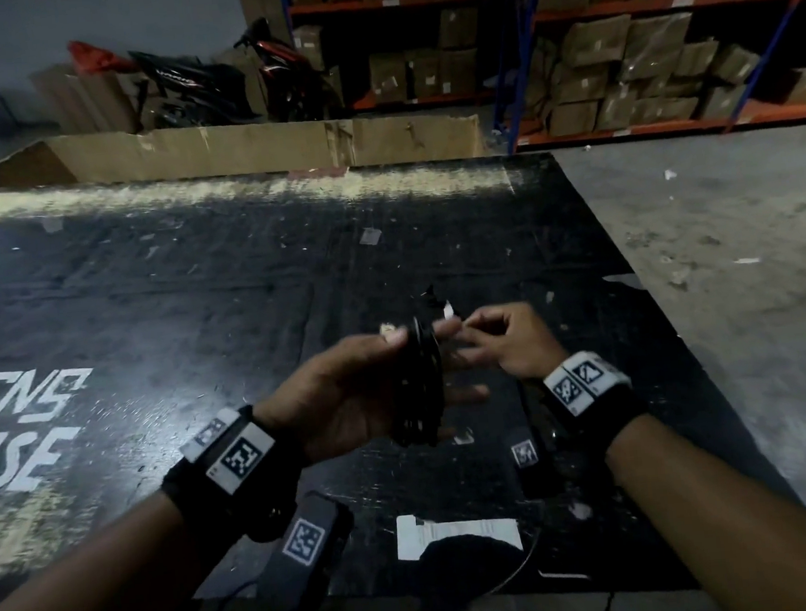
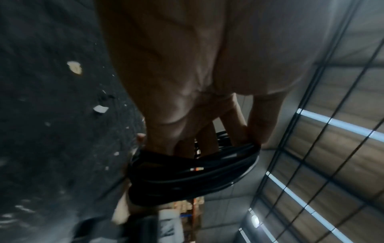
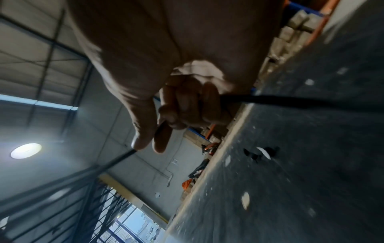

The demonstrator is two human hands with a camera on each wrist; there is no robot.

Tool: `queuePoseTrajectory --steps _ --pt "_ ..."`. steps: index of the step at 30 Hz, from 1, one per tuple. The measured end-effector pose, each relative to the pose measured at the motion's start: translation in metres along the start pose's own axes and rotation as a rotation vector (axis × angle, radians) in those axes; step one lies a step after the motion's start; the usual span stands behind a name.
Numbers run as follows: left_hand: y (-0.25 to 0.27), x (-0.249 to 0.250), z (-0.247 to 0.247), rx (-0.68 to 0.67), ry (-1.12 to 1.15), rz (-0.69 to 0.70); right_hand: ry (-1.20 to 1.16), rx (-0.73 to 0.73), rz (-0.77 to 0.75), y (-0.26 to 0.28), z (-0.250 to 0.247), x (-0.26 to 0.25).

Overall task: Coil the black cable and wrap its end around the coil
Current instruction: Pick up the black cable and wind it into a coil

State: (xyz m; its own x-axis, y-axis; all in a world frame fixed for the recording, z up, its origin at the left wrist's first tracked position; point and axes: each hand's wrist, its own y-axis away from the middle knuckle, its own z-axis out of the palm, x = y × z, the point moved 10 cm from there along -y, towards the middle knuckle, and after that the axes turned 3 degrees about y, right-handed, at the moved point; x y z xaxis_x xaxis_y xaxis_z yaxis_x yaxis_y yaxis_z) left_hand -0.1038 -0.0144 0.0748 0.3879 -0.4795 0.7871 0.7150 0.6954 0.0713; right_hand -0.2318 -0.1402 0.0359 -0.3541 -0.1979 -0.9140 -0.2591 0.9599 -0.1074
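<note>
Dim warehouse, shelving racks (image 1: 660, 39) of cardboard boxes along the back, a parked motorbike (image 1: 235, 76) at the wall. Head view: a wide black tabletop (image 1: 196, 299) with white stencilled lettering at the left, its right edge running diagonally down to bare concrete floor (image 1: 725, 228), its far edge met by a flattened carton (image 1: 255, 145). Plenty of open black surface ahead and to the left of the hands. Held above the table's near right part, the black cable (image 1: 422, 381) already gathered into a coil, stood on edge in the left hand (image 1: 350, 397), thumb on top and fingers curled round the loops. Just beside it, the right hand (image 1: 502, 345), fingertips pinched toward the coil's upper rim; whether on cable is hard to tell from here. On the table below, a white paper label (image 1: 455, 537) and 2 dark tagged blocks (image 1: 311, 557).

Left wrist view: several stacked loops of cable (image 2: 187, 174) bunched under the left hand's fingers (image 2: 207, 139), a detail lost from above; ceiling beams and light strips behind.

Right wrist view: 1 strand of cable (image 3: 290, 102) passing through the curled right fingers (image 3: 187, 105), thumb and forefinger pinching it where it leaves the hand, tabletop at the right.
</note>
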Motion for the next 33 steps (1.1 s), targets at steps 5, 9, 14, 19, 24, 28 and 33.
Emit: queuePoseTrajectory --steps 5,9,14,19,24,28,33 --pt "0.001 -0.029 -0.050 0.327 -0.219 -0.072 0.273 -0.054 -0.171 -0.009 -0.010 -0.067" --pt "0.000 -0.027 -0.075 0.520 -0.237 -0.034 0.441 -0.067 -0.246 0.010 0.002 -0.097" --pt "0.000 -0.009 -0.094 0.631 -0.131 0.101 0.283 0.020 -0.265 0.036 0.010 -0.095" --pt "-0.007 0.019 -0.089 0.551 0.099 0.291 -0.081 0.004 -0.170 0.061 0.031 -0.060" --pt "-0.008 0.054 -0.072 0.409 0.229 0.416 -0.380 -0.063 -0.006 0.072 0.046 -0.010" --pt "-0.006 0.067 -0.048 0.245 0.271 0.431 -0.449 -0.122 0.083 0.072 0.046 0.012" --pt "-0.001 0.058 -0.014 0.006 0.275 0.322 -0.332 -0.141 0.063 0.055 0.033 0.023"
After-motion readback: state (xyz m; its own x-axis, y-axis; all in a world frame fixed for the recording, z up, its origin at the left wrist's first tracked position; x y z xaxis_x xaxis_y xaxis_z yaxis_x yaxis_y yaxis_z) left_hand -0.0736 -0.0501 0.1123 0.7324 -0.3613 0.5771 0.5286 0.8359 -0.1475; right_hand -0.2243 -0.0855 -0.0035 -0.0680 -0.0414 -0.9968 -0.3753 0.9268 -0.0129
